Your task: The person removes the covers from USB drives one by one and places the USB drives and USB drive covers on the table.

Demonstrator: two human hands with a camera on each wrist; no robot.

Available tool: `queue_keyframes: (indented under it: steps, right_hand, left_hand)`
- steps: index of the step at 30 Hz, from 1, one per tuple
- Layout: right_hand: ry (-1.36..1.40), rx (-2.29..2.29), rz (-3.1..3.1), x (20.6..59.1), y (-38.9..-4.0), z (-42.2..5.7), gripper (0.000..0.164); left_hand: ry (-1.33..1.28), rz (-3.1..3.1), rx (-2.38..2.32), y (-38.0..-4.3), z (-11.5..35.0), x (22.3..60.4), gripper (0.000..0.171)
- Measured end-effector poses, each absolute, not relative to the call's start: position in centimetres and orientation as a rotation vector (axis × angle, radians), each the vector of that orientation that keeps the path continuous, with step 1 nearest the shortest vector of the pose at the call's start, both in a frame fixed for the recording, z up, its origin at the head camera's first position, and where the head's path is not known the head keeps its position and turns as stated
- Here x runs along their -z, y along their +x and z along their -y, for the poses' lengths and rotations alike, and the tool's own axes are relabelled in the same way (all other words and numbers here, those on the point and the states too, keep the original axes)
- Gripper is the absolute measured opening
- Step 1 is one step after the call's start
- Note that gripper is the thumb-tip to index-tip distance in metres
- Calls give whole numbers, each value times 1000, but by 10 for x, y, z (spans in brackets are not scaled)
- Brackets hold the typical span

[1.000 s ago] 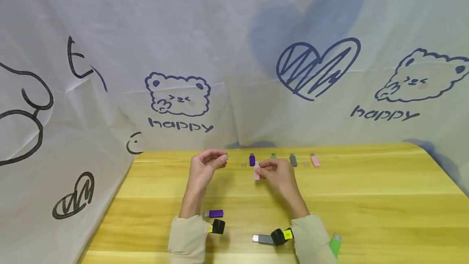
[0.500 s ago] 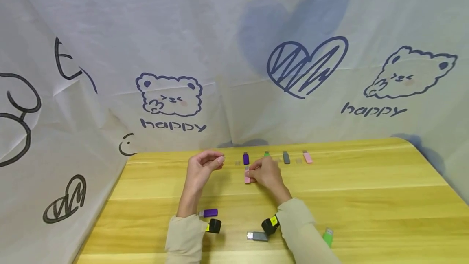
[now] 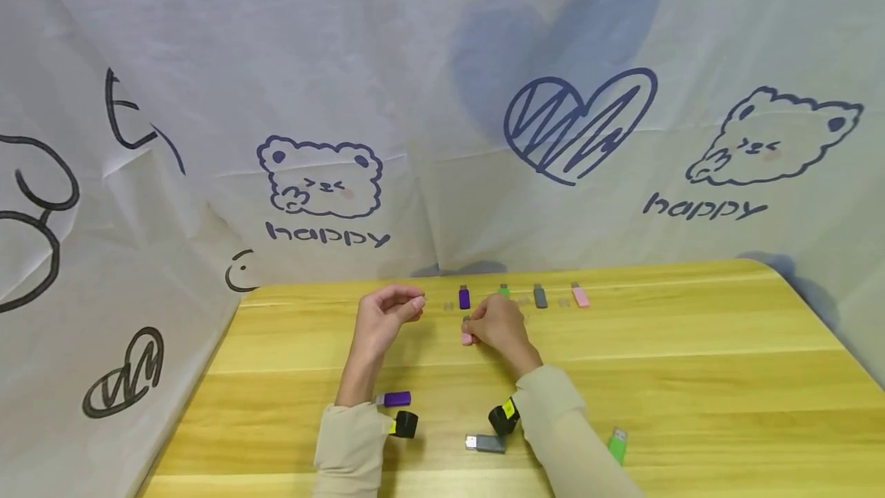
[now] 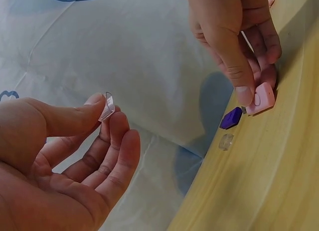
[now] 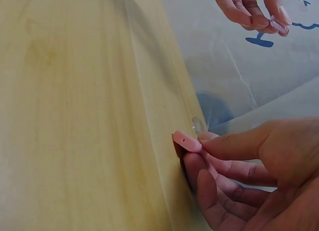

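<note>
My right hand [image 3: 501,325] pinches a pink USB stick [image 4: 261,99] by its sides, down at the tabletop. Its plug end points toward the back wall, and my fingers partly cover it. Up to the left, my left hand [image 3: 387,313] holds a small clear cap [image 4: 107,109] between thumb and fingertips, raised above the table. Just behind the pink stick lies a purple USB stick [image 3: 465,297], with a loose clear cap [image 4: 226,142] beside it. Farther right in that back row are a green stick [image 3: 504,291], half hidden by my right hand, a grey stick [image 3: 540,297] and another pink stick [image 3: 580,296].
Nearer me on the wooden table [image 3: 691,390] lie a second purple stick [image 3: 397,399], a second grey stick [image 3: 489,444] and a second green stick [image 3: 618,446], all uncapped. Another clear cap [image 3: 564,303] sits in the back row. A printed cloth [image 3: 442,98] hangs behind.
My right hand has lowered the pink USB stick to the tabletop and shifted slightly toward me. The left hand stays nearly still with the cap. The head view has turned a little right.
</note>
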State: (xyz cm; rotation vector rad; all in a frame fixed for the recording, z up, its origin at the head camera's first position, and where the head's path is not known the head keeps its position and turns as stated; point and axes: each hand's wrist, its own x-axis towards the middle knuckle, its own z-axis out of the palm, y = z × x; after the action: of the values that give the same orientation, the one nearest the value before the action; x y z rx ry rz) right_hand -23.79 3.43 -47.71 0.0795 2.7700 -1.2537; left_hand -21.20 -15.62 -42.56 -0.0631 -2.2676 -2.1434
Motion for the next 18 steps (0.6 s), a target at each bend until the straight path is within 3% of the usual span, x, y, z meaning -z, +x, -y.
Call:
queue_keyframes:
  steps: [18]
  right_hand:
    - [18,1245,-2782,475,-234,-37,17]
  left_hand:
    - [-93,2286,2111,-220,158,447,14]
